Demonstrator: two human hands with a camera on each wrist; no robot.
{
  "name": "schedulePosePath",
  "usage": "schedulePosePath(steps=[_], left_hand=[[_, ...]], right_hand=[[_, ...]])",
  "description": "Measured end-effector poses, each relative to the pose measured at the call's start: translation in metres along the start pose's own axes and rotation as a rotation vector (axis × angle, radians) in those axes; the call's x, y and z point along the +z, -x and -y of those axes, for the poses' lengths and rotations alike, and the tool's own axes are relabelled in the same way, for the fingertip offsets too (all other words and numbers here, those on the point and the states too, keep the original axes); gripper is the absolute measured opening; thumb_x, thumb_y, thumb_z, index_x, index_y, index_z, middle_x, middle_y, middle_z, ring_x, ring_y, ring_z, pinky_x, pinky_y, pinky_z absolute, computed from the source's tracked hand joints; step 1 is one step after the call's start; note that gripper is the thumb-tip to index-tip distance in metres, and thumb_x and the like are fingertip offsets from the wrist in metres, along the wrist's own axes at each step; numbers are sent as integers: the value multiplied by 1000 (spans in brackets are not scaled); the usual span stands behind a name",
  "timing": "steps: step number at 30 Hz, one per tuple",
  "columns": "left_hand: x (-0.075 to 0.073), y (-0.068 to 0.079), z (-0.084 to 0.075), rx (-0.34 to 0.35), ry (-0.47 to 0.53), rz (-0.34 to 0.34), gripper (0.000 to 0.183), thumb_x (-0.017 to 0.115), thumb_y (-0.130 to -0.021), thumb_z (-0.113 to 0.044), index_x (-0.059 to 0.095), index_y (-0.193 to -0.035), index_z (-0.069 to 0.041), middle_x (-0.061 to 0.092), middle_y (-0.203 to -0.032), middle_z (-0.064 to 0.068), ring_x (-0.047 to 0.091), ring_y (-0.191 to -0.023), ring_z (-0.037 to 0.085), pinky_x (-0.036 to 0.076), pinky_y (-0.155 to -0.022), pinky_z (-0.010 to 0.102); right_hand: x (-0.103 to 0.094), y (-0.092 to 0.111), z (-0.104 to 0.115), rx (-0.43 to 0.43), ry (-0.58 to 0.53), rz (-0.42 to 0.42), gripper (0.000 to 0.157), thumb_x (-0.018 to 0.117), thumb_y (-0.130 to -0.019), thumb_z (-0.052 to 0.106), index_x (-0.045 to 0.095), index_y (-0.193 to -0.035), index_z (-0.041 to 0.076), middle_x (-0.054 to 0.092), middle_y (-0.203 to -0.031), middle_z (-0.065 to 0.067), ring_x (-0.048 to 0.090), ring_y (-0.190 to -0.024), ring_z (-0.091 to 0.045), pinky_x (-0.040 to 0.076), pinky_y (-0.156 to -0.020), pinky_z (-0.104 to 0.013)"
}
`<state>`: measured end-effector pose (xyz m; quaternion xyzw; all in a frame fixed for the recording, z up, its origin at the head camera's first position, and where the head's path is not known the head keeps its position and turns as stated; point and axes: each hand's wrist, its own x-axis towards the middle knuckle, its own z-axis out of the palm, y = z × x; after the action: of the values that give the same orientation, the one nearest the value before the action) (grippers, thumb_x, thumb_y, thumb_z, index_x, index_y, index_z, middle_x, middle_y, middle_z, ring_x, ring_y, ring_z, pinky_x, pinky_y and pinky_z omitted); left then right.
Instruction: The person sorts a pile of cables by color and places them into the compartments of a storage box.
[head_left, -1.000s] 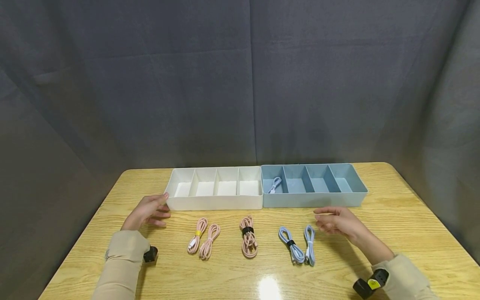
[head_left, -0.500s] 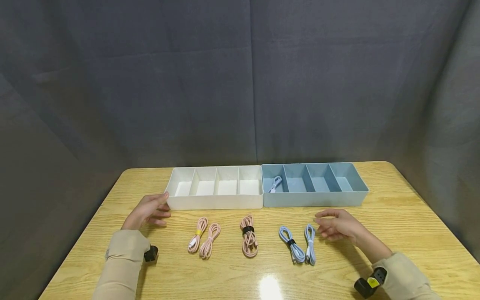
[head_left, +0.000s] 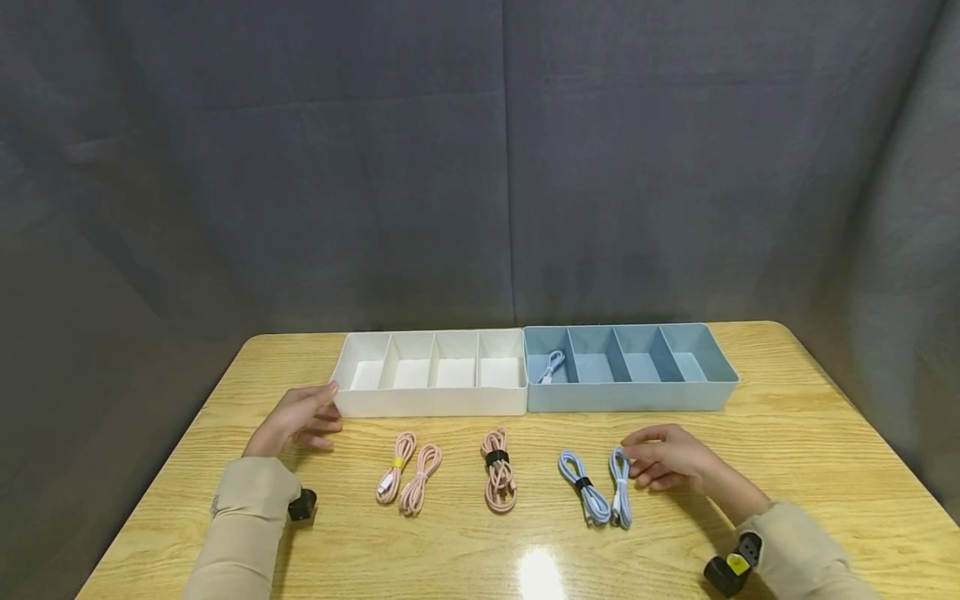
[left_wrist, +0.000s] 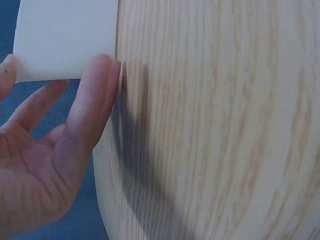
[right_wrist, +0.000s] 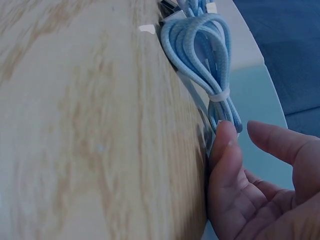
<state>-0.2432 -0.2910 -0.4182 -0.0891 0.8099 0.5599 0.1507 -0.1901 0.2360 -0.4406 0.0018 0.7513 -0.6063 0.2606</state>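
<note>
Head view: rightmost blue cable (head_left: 619, 482) lengthwise near to far, plug (head_left: 617, 513) nearest, hands (head_left: 298, 417) (head_left: 670, 458) unclenched

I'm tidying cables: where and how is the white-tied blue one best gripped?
Probably pinch the white-tied cable across its tie, where the loops narrow, coming from the right, the right hand's side; the black-tied cable lies close on its left.

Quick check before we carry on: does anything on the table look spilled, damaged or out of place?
Nothing looks spilled or damaged. The white tray and blue tray sit end to end, and the cables are coiled. The only oddity is a bright spot on the table, probably just reflected light.
</note>
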Motion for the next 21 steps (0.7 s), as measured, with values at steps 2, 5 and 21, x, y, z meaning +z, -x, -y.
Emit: schedulePosePath(steps=[2, 5, 21], left_hand=[[0, 0, 0, 4, 3, 4, 72, 44, -94, -45, 27, -136, 11, 56, -105, 23, 63, -80, 21, 57, -66, 39], [-1, -1, 1, 8, 6, 9, 72, 44, -94, -45, 28, -136, 11, 56, -104, 23, 63, -80, 21, 57, -66, 40], [0, -1, -1, -6, 9, 3, 71, 44, -94, -45, 29, -136, 10, 57, -104, 22, 63, -79, 20, 57, -66, 40]], right_hand=[[1, -1, 0, -4, 11, 3, 39, 59, -89, 17, 49, -116, -9, 65, -71, -7, 62, -57, -13, 54, -51, -25], [2, -2, -1, -12, 32, 10, 31, 58, -89, 16, 54, -109, -7, 64, -70, -7, 62, -57, -13, 54, -50, -25], [9, -3, 2, -56, 150, -34, 25, 64, -84, 15, 62, -96, -7, 62, -65, -5, 61, -55, -13, 53, -49, -25]])
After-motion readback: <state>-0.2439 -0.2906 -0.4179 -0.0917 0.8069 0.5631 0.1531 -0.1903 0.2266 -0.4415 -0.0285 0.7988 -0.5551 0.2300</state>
